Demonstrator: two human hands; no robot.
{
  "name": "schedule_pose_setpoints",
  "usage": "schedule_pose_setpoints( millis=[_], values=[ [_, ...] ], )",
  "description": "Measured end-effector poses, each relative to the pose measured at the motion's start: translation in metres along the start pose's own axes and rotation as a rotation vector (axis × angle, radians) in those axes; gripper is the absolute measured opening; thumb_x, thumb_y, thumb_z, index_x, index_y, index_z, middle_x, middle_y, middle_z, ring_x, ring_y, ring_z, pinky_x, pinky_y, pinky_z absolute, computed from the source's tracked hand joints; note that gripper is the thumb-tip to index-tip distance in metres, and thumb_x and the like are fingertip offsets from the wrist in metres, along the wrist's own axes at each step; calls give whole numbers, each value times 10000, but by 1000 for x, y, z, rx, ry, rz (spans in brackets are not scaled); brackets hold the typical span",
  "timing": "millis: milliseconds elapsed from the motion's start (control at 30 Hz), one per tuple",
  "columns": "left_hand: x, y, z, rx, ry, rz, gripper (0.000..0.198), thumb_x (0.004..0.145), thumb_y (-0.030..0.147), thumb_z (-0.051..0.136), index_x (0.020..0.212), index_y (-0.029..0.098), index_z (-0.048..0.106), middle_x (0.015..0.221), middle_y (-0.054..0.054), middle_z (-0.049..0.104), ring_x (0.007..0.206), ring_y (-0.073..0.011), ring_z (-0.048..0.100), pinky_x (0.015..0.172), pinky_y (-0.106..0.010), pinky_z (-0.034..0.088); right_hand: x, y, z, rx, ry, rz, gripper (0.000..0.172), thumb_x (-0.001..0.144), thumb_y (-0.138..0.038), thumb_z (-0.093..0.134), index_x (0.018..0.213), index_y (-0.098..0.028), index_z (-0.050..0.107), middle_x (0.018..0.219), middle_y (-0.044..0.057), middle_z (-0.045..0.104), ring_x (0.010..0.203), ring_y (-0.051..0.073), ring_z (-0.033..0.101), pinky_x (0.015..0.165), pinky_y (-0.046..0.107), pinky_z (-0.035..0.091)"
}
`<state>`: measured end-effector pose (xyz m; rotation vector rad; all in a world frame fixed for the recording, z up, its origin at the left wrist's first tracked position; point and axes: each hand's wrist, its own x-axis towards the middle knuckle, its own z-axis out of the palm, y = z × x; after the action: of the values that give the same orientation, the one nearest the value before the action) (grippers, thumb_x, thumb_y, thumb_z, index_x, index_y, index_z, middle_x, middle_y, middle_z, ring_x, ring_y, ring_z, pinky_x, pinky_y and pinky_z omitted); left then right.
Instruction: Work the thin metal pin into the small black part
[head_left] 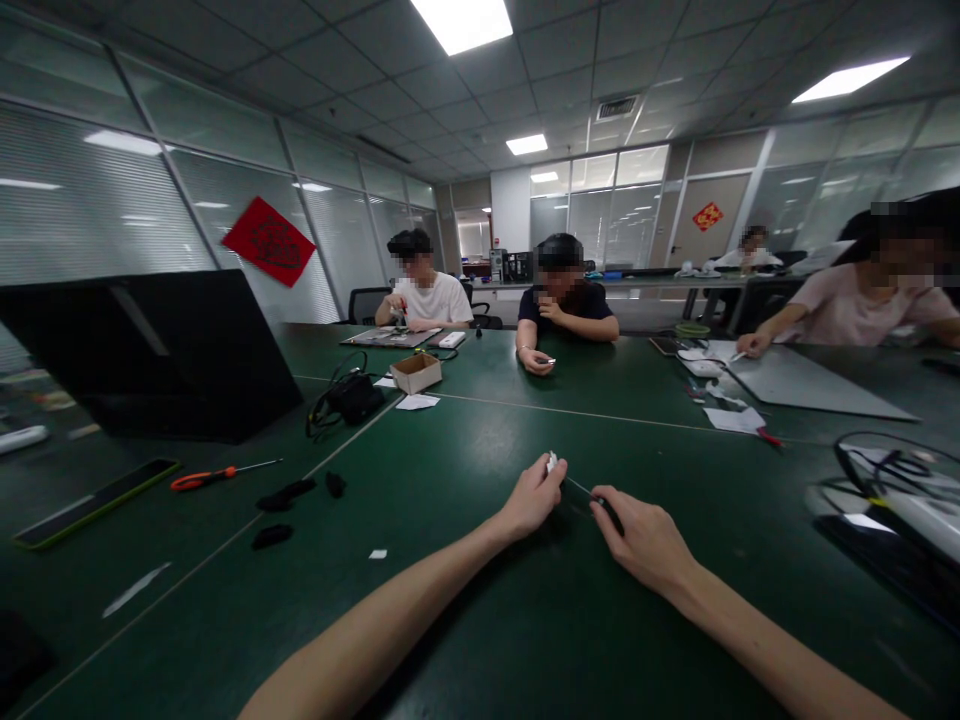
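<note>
My left hand (531,497) is closed on a small white piece (553,462) above the green table (480,620). The piece sticks up past the thumb and is too small to make out further. Just to its right, my right hand (646,540) grips the dark handle of what looks like a thin screwdriver (580,487). Its slim metal shaft points left toward my left hand. Whether the tip touches the white piece is hidden behind the fingers.
An orange-handled screwdriver (217,478), black scraps (285,495) and a black laptop (150,350) are at left. Farther off are a small cardboard box (417,374) and a black cable bundle (352,398). Cables (862,470) lie right. Several people sit around the table.
</note>
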<state>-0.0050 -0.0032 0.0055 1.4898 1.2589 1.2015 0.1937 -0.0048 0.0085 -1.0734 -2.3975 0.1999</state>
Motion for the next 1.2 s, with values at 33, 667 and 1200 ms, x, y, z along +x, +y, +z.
schedule_pose_setpoints(
  millis=[33,667,1200],
  values=[
    [1,-1,0,-14,5,3,456,843,597,350,839,158,476,597,33,436,513,-84,407,496,-195,319,0,-1,0,-3,-5,-16,309,949,-385,321,1089,-206,530,853,36,628,604,111,576,532,218,456],
    [7,-9,2,-218,-36,-1,397,840,577,386,831,182,423,570,54,387,439,-57,338,399,-167,245,0,-5,-5,10,-22,-92,246,933,-346,367,1029,-204,544,774,14,600,580,103,534,542,221,404],
    [6,-11,2,-112,-25,17,414,879,567,280,846,186,439,589,33,431,478,-84,381,449,-195,302,-1,-2,-2,-64,5,-94,279,953,-346,332,1088,-201,529,842,37,616,657,122,571,586,229,436]
  ],
)
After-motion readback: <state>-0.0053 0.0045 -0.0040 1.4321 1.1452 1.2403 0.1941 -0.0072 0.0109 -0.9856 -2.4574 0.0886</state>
